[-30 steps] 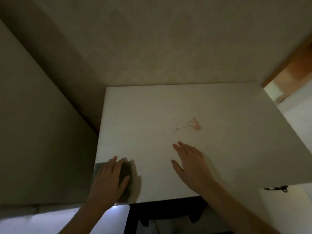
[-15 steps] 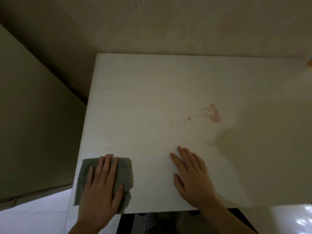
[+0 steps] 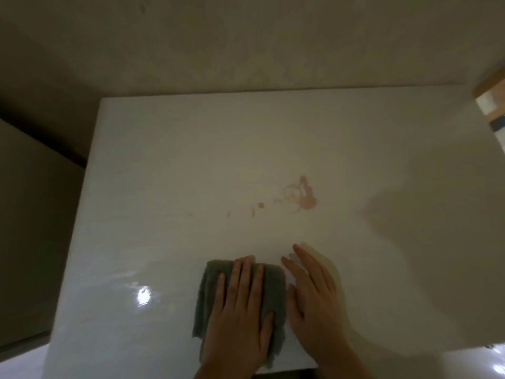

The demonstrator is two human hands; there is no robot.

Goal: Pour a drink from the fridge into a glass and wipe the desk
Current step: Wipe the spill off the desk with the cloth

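The white desk [image 3: 164, 173] fills the view. A reddish spill [image 3: 303, 196] with small droplets trailing to its left stains the middle of it. My left hand [image 3: 240, 310] lies flat, fingers spread, on a folded grey cloth [image 3: 273, 280] near the front edge, pressing it to the surface. My right hand [image 3: 311, 294] rests flat on the desk, touching the cloth's right side, with nothing in it. The spill lies beyond both hands, apart from the cloth. No glass or drink container is in view.
A beige wall [image 3: 246, 42] backs the desk. A dark gap and a tall beige panel [image 3: 32, 228] stand to the left. A wooden edge [image 3: 492, 88] shows at the far right. A lamp glare [image 3: 143, 296] reflects on the desk's left front.
My left hand has slid the grey cloth rightward from the desk's front left corner to beside my right hand. The right hand has stayed near the front edge. The camera has tilted.
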